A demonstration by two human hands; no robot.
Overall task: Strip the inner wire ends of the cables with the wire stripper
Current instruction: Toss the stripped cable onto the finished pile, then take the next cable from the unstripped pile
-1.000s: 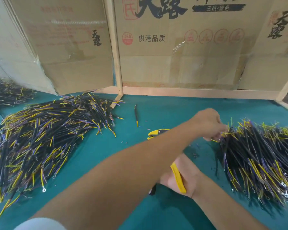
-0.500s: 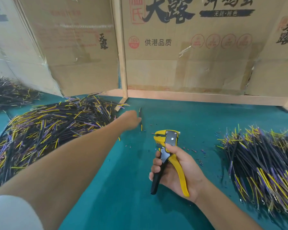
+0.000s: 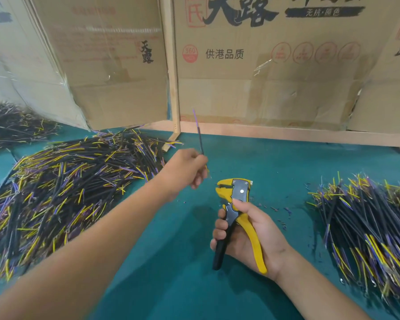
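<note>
My left hand [image 3: 185, 168] pinches a single black cable [image 3: 200, 137] that points up and away, its purple inner wire at the top. My right hand [image 3: 247, 232] grips the yellow and black wire stripper [image 3: 234, 204] upright above the green mat, jaws toward the left. The cable's lower end sits just left of and above the stripper's jaws, apart from them. A big heap of black cables [image 3: 62, 188] with yellow and purple ends lies on the left. Another heap of cables [image 3: 370, 227] lies on the right.
Cardboard boxes [image 3: 263, 65] and a wooden frame [image 3: 173, 88] wall off the back of the green mat [image 3: 171, 262]. A further pile of cables [image 3: 12, 125] lies at the far left. Small bits of stripped insulation [image 3: 280, 213] litter the mat near the stripper.
My left hand went from the right heap to a lone cable lying at the mat's centre, picked it up and now holds it raised near the stripper. My right hand kept the stripper.
</note>
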